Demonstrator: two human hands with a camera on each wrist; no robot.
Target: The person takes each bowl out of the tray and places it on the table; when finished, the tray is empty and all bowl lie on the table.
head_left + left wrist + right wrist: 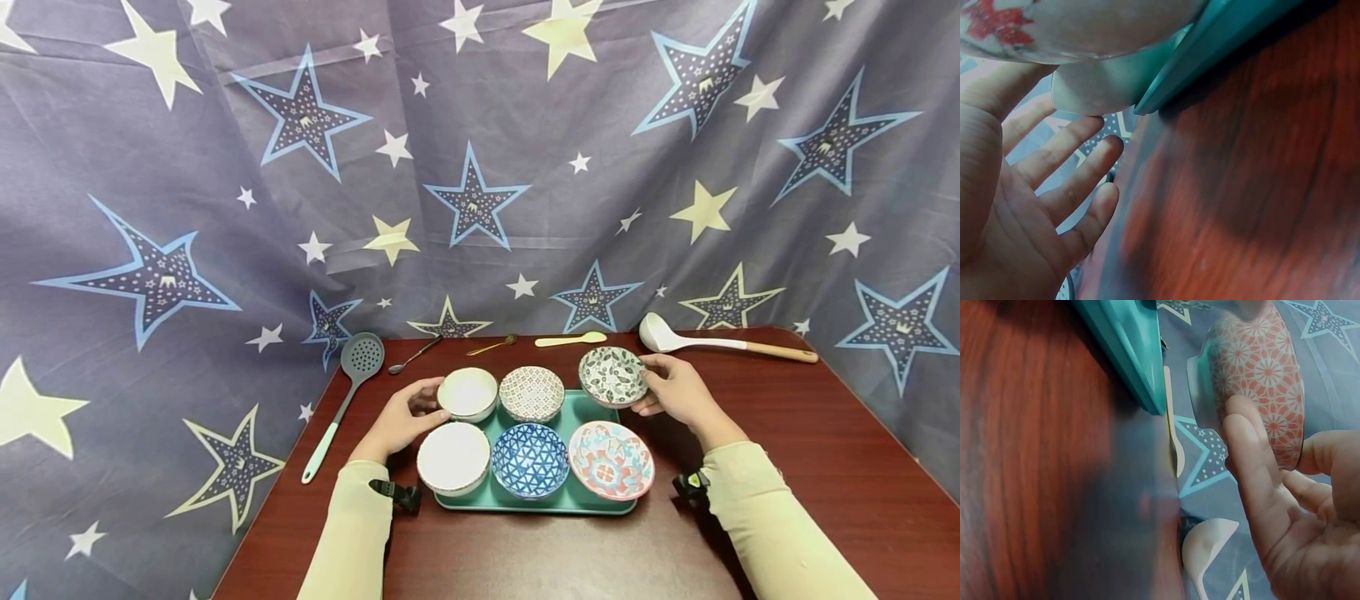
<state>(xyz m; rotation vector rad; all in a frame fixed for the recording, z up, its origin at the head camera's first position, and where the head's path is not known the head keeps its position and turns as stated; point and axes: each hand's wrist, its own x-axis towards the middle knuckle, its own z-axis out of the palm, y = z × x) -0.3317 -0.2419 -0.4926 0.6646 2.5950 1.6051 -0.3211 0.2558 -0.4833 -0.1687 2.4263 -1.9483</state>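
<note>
Ceramic leaf-patterned bowl (612, 376) tilts in right hand's (678, 392) pinch; open left hand (401, 419) touches white bowl (468, 393); four remain on teal tray (570, 497).

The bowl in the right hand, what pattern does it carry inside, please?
Dark green leaves on white inside the bowl; the head view shows it best.

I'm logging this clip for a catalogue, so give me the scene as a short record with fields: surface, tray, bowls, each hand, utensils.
surface: dark red wooden table
tray: teal tray holding bowls in two rows
bowls: six in all, two white, four patterned
left hand: left hand touches the white bowl in the back row, fingers relaxed
right hand: right hand has its grip on the tilted leaf-patterned bowl
utensils: slotted spoon, ladle, small spoons along the back edge
</note>
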